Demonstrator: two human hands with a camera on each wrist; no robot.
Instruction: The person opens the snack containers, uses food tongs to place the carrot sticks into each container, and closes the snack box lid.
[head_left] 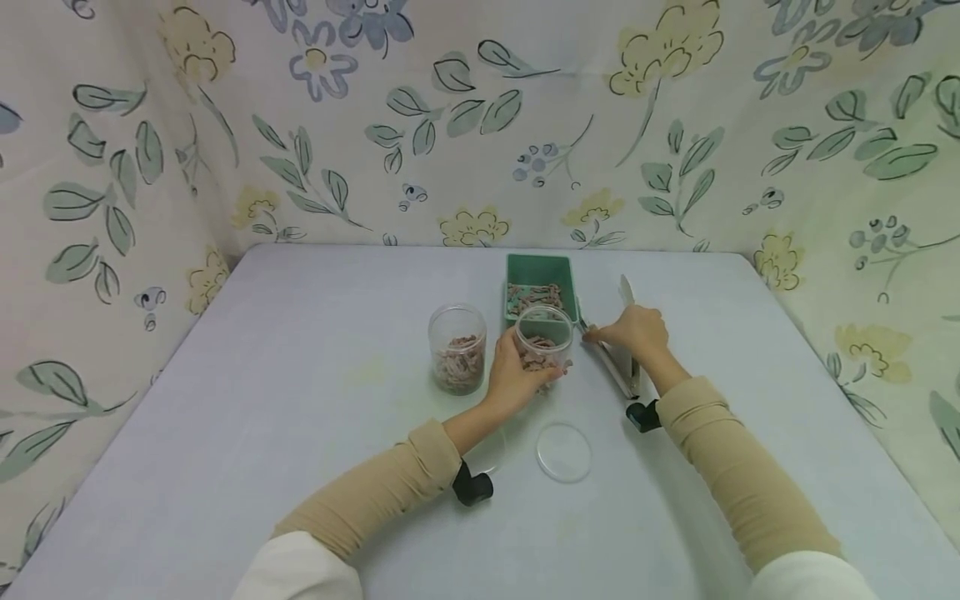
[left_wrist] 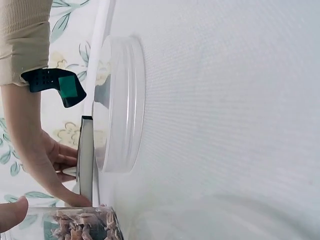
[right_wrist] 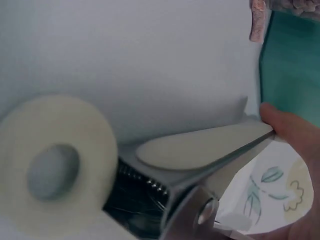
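Observation:
My left hand [head_left: 512,375] grips a clear jar [head_left: 544,335] partly filled with small pinkish-brown pieces; its thumb shows beside the jar [left_wrist: 82,223] in the left wrist view. With my right hand [head_left: 636,332] I hold metal tongs [head_left: 611,364], thumb on one arm, the two arms spread apart. Cream grip panels [right_wrist: 210,147], a spring hinge and a cream ring [right_wrist: 100,165] show on the tongs in the right wrist view. Just behind the held jar stands a green tray [head_left: 538,267] with similar pieces inside. A small pinkish piece [right_wrist: 257,22] shows outside the tray.
A second clear jar [head_left: 458,346], also holding pieces, stands left of my left hand. Two clear round lids lie nearer me: one lid [head_left: 564,452] in plain sight, the other lid [head_left: 491,454] partly behind my left forearm. Floral cloth [head_left: 480,125] hangs behind the white table [head_left: 337,333].

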